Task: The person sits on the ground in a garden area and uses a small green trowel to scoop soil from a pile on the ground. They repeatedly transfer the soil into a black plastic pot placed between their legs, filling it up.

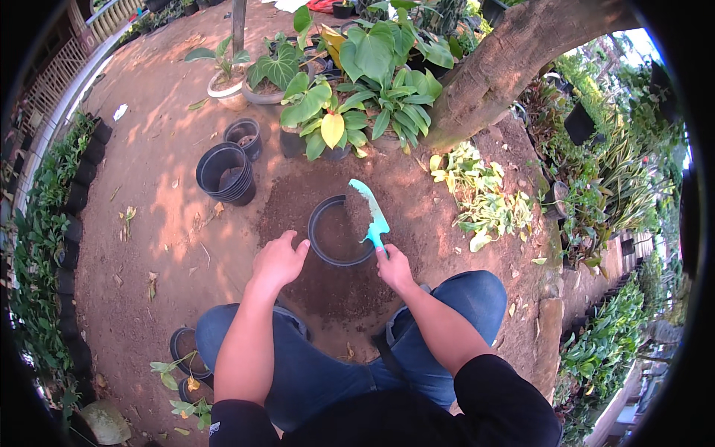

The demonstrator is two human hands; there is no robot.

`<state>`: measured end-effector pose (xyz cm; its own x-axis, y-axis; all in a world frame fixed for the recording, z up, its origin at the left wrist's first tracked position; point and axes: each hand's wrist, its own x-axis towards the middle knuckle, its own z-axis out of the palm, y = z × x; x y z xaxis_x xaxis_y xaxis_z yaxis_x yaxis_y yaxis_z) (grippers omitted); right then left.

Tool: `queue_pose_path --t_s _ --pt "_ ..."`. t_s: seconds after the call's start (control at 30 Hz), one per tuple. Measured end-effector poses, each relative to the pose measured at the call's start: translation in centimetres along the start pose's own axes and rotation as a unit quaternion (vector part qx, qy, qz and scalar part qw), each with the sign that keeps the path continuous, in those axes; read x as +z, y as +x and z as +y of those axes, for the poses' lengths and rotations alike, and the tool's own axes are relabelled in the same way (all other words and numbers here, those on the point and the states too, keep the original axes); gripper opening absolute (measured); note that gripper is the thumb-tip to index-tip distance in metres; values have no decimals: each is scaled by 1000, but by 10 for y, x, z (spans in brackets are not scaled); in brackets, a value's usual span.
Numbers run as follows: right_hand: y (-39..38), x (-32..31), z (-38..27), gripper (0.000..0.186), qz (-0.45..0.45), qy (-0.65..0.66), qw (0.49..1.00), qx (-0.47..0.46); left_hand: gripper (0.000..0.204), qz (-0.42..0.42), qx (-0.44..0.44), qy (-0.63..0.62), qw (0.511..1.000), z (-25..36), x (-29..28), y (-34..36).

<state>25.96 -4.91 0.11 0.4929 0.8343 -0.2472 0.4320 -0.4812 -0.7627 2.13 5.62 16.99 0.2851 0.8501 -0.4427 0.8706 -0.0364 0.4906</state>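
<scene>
My right hand (pixel 394 268) is closed round the handle of a turquoise hand trowel (pixel 379 223). Its blade points away from me, over the right side of a round black plant pot (pixel 313 232), and brown soil shows along the blade. The pot stands on the ground in front of my knees, with brown soil inside. Just left of the pot's near rim is my left hand (pixel 276 262), empty, with its fingers stretched out and apart. Dark loose soil (pixel 298 287) lies spread around the pot.
Stacked black pots (pixel 240 186) and a smaller black pot (pixel 246 140) stand to the far left. Large-leaved potted plants (pixel 387 89) and a tree trunk (pixel 497 71) are beyond. Cut leafy stems (pixel 484 197) lie at right. Small potted plants (pixel 190 350) sit beside my left knee.
</scene>
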Motion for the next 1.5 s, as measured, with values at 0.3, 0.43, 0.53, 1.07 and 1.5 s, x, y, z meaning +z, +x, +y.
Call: queue_pose_path --t_s 0.3,0.43,0.53,1.07,1.5 --pt "-14 -7 -17 31 -23 -58 998 12 50 -23 -10 17 1000 12 2 7" --pt "-22 -14 -30 31 -34 -50 998 13 49 -22 -14 18 999 13 3 9" --pt "-23 -14 -31 31 -41 -33 998 15 49 -21 -10 18 1000 13 4 9" --pt "-26 -7 -28 31 -70 -50 996 -17 49 -19 -10 20 1000 10 5 8" --pt "-19 -13 -20 29 -37 -35 999 -16 48 7 -9 29 1000 7 11 12"
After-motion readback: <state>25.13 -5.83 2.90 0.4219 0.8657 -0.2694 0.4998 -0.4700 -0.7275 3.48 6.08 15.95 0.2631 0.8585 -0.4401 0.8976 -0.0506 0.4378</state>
